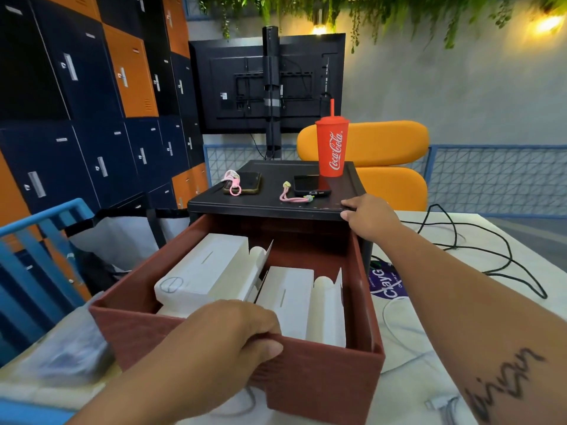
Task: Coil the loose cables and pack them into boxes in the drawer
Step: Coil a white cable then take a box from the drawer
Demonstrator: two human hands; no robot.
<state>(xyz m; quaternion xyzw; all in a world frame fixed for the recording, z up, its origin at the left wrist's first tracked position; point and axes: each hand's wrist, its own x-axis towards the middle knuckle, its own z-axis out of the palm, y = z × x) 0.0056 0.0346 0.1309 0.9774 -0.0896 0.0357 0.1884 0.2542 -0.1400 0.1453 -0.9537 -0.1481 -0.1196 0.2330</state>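
— Reddish-brown drawer (322,378), pulled well out. Why is the left hand (221,335) sitting on it like that?

— It is clamping the front wall, fingers curling over the rim to the inside and thumb pressing on the outside. I judge it is drawing the drawer open to get at what is inside.

— And the right hand (368,219)?

— It is gripping the near corner of the black cabinet (270,207), fingers on top and thumb at the edge. It is probably bracing the cabinet so it is not sliding along with the drawer.

— Where are the cables lying?

— Neither hand is holding one. The black cable (491,256) is sprawling loose on the counter (497,231), right of the right hand and beyond its forearm. The white cable (395,326) is trailing just beside the drawer's right wall, under that forearm and to the right of the left hand.

— The boxes?

— The white boxes (208,268) are lying side by side in the drawer, just ahead of the left hand's fingers, with their flaps standing up.
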